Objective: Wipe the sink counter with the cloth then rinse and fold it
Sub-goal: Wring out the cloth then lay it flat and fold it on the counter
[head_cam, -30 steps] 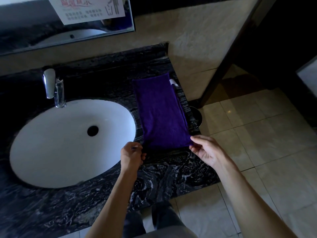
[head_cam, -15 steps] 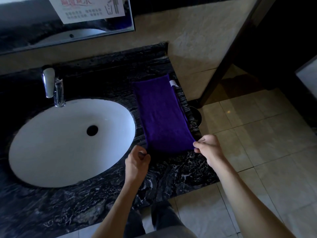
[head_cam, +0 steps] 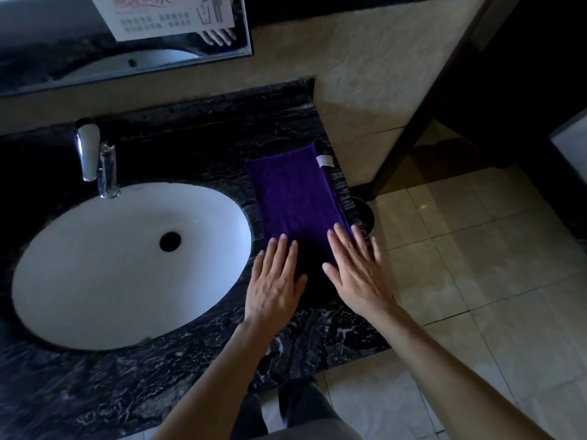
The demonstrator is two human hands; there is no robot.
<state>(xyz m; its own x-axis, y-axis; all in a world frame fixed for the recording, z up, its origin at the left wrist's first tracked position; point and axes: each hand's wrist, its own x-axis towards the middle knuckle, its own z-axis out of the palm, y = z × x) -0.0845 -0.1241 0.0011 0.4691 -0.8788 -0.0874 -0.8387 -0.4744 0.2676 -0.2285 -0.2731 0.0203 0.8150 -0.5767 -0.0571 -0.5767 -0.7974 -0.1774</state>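
A purple cloth (head_cam: 293, 192), folded into a long strip with a white tag at its far right corner, lies flat on the black marble counter (head_cam: 197, 138) to the right of the white oval sink (head_cam: 95, 265). My left hand (head_cam: 274, 281) lies palm down with fingers spread on the cloth's near left end. My right hand (head_cam: 357, 269) lies flat and spread on the near right end. Both hands cover the cloth's near edge and hold nothing.
A chrome faucet (head_cam: 95, 160) stands behind the sink. A mirror (head_cam: 63, 49) with a paper notice hangs on the wall. The counter's right edge drops to a tiled floor (head_cam: 476, 249), where a dark round bin (head_cam: 365, 214) sits partly hidden.
Both hands let go of the cloth's near corners, opened, and moved forward to rest flat on its near end. The view shifted slightly closer.
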